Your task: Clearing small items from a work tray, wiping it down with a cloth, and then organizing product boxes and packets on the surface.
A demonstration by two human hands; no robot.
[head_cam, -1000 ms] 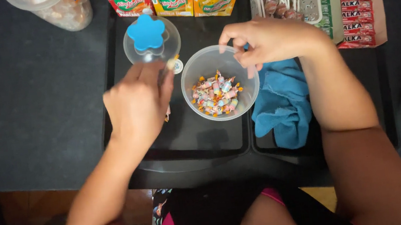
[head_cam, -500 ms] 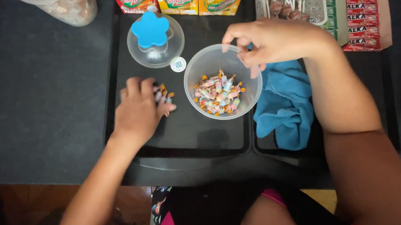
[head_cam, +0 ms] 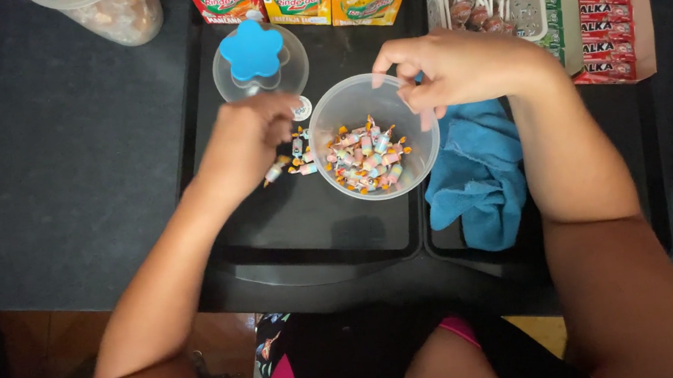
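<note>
A dark table (head_cam: 30, 165) fills the frame, with a black tray (head_cam: 308, 234) at centre. My left hand (head_cam: 251, 140) curls shut on wrapped candies (head_cam: 299, 153) left of the clear bowl (head_cam: 385, 135); my right hand (head_cam: 458, 69) pinches its upper-right rim, beside a blue cloth (head_cam: 478, 173).

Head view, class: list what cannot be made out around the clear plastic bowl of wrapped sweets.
- Left hand: its curled fingers hide what it grips among the loose wrapped sweets.
- Right hand: covers the far rim of the clear plastic bowl.
- Clear plastic jar: cut off by the top edge.
- Sweet wrappers: too small to read.
</note>
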